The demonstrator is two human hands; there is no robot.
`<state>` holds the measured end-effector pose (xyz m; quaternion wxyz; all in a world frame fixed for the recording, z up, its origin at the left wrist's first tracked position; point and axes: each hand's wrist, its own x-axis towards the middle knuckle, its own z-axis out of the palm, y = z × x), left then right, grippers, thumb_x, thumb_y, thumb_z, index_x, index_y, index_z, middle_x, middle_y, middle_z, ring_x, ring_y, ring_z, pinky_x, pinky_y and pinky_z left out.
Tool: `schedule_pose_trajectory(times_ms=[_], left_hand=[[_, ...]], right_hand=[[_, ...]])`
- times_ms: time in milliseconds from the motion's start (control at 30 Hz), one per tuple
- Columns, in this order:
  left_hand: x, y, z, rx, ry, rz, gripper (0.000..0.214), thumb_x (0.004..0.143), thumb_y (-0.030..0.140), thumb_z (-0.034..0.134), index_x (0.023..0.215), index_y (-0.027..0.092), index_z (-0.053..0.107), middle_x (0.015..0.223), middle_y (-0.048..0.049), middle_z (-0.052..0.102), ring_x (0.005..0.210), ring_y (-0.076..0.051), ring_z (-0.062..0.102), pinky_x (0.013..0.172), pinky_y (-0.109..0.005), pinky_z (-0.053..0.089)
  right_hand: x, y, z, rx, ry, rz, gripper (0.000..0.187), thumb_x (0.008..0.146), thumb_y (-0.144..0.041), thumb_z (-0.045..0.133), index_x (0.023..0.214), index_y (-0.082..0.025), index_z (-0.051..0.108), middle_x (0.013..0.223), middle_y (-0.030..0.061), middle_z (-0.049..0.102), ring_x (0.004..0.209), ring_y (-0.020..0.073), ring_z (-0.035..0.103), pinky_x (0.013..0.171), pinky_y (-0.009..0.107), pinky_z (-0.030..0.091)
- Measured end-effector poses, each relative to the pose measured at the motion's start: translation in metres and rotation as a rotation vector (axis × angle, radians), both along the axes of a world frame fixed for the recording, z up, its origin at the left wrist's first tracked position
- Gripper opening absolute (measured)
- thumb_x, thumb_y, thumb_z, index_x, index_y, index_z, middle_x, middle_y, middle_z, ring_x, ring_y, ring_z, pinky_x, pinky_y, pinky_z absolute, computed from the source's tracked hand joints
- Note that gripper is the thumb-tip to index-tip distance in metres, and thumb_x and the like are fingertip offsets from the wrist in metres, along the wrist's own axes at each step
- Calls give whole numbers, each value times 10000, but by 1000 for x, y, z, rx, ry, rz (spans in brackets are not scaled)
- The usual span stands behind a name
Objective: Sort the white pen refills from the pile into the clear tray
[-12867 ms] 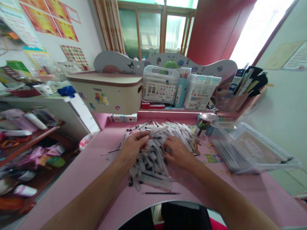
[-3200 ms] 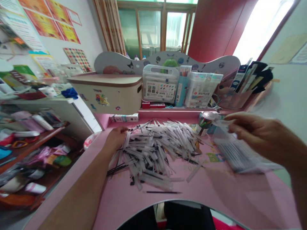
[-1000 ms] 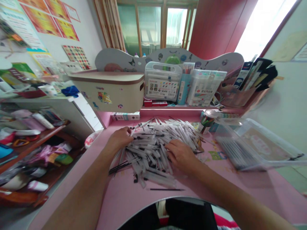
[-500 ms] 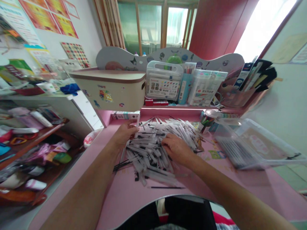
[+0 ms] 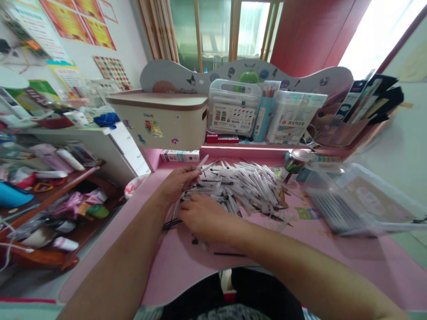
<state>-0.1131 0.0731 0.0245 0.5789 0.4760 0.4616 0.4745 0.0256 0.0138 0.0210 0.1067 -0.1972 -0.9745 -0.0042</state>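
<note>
A large heap of clear plastic pen tubes (image 5: 243,186) with black parts lies on the pink desk (image 5: 187,266). My left hand (image 5: 176,182) is at the heap's left edge, fingers pinched on one clear tube (image 5: 202,162) that points up and away. My right hand (image 5: 202,218) has crossed to the left and rests palm down on the near left part of the heap, fingers curled over tubes; whether they grip one is hidden. A few thin black refills (image 5: 171,223) lie beside it, and another one (image 5: 228,254) lies near the desk's front edge.
A clear plastic box (image 5: 363,200) with sorted pens stands at the right. A cup of coloured pens (image 5: 293,164), marker cases (image 5: 233,111) and a cream storage box (image 5: 160,120) line the back shelf. Cluttered shelves (image 5: 46,178) stand at the left.
My right hand has slid from the heap's middle to its near left side. My left hand has lifted a clear tube off the heap. The camera has shifted slightly.
</note>
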Motion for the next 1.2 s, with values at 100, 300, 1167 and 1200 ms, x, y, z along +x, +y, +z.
schedule_pose_trajectory(times_ms=[100,300,1167,1200], left_hand=[[-6,1,4,25,-16,34,237,626,307,767,752,134,666,628,5,591,519,-76,496,450,-175,329],[-9,2,8,66,-57,83,222,633,307,764,746,137,677,655,-13,623,531,-87,517,452,-184,354],[45,-21,-14,17,-215,-27,273,681,282,815,847,141,652,794,-22,697,698,-137,698,547,-178,526],[45,-21,-16,1,-209,-25,253,702,278,802,850,137,653,799,-24,695,705,-141,705,539,-176,528]], right_hand=[[-20,1,-8,-19,-57,-57,206,911,-183,544,933,-96,729,974,165,704,923,274,603,765,394,486],[-39,3,-14,-31,-67,-123,243,923,-184,525,904,-90,748,935,170,716,930,281,631,762,397,500],[134,26,-1,-149,100,-811,186,933,-171,499,922,-162,685,977,96,643,906,206,606,779,289,419],[136,25,-2,-129,137,-810,168,922,-163,510,912,-155,678,987,101,635,927,211,595,798,293,415]])
